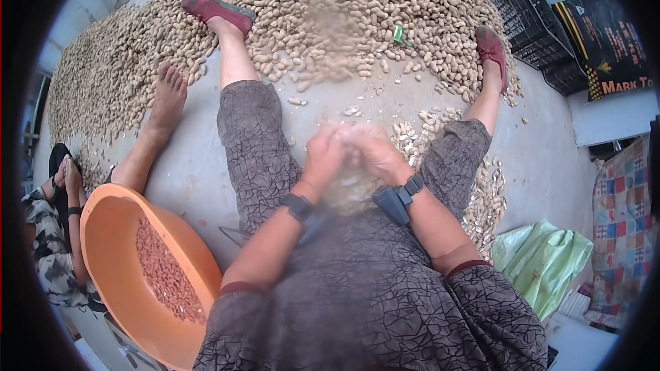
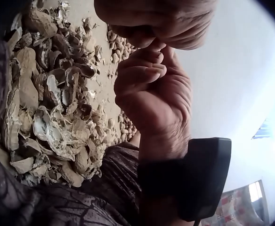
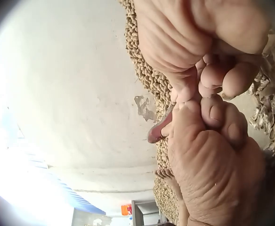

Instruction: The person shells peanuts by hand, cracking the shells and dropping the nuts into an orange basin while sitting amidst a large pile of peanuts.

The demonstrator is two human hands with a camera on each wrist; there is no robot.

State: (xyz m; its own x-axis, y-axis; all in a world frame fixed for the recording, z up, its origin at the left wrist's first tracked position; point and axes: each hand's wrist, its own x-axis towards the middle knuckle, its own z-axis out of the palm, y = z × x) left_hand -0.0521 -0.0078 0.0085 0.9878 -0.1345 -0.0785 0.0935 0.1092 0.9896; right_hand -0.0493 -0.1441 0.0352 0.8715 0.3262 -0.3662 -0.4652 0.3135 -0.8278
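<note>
My left hand (image 1: 324, 153) and right hand (image 1: 377, 151) meet above my lap, blurred in the head view. In the left wrist view the curled fingers of the right hand (image 2: 151, 96) touch the left hand (image 2: 161, 21). The right wrist view shows the left hand (image 3: 210, 165) below and the right hand (image 3: 194, 33) above, thumb tips together and fingers bent inward. Between the fingertips they pinch what looks like a peanut, mostly hidden. Broken peanut shells (image 2: 57, 103) lie heaped under the hands.
A large pile of unshelled peanuts (image 1: 385, 7) spreads across the floor ahead. To my left, an orange basin (image 1: 103, 233) contains reddish peanut kernels (image 1: 168, 271). Another person's bare foot (image 1: 167, 99) is beside it. A black crate (image 1: 543, 34) and green sack (image 1: 546, 261) lie right.
</note>
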